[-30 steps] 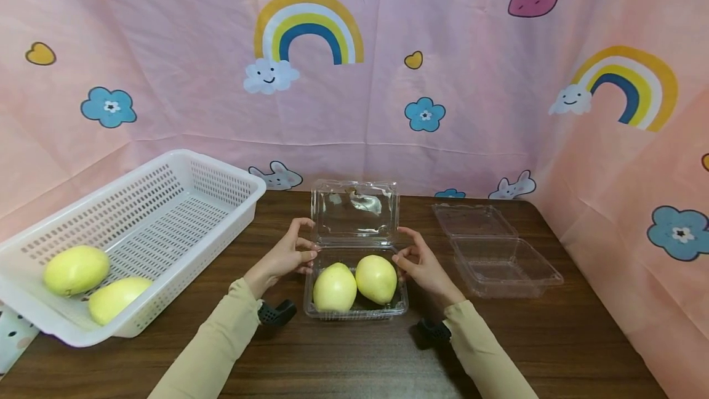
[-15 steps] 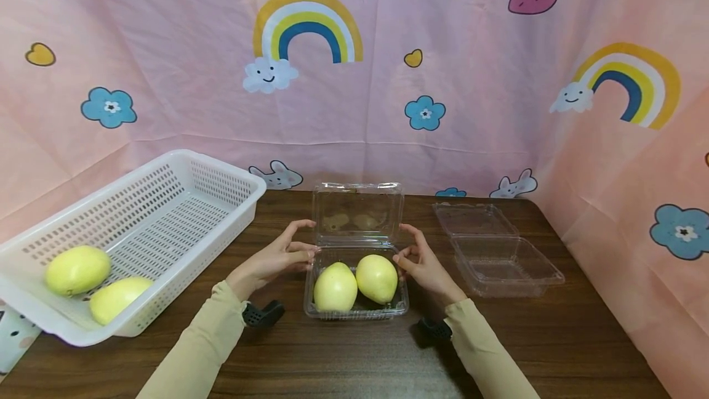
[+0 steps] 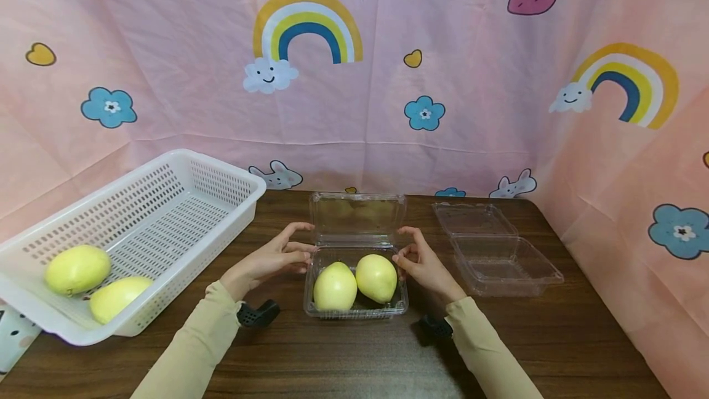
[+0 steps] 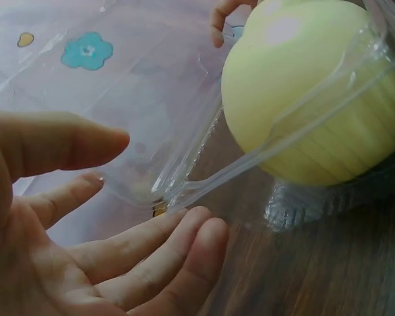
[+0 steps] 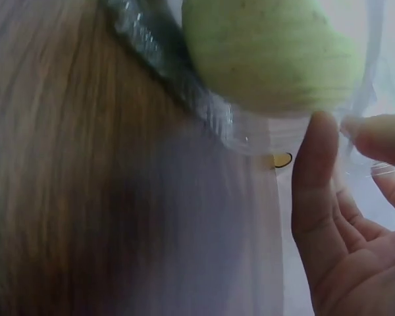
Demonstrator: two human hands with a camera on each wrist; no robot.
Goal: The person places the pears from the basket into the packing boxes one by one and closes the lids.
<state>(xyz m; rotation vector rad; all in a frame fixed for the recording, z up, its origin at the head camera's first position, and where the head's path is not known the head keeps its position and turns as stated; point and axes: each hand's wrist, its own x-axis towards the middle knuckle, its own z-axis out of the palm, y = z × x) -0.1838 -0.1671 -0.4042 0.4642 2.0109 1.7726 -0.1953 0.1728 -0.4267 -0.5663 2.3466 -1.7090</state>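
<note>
A clear plastic clamshell box (image 3: 362, 315) stands on the table with its lid (image 3: 357, 220) raised at the back. Inside lie two pale yellow, pear-shaped fruits: one on the left (image 3: 335, 287), the other on the right (image 3: 376, 279). My left hand (image 3: 274, 260) is at the box's back left corner. In the left wrist view its fingers (image 4: 151, 257) stretch out loosely, fingertips right at the hinge corner, with the thumb apart. My right hand (image 3: 425, 266) pinches the rim at the right side, thumb and finger close together there in the right wrist view.
At the left, a white perforated plastic basket (image 3: 221, 172) holds two more yellow fruits (image 3: 77, 270). A second clear clamshell box (image 3: 501, 260), lid laid back, sits at the right. A patterned pink cloth (image 3: 471, 48) hangs behind the brown wooden table (image 3: 354, 362).
The lid's top edge has come down and looks wider, tilting toward me. My left hand has shifted slightly left and back. The right hand and the fruits have stayed in place.
</note>
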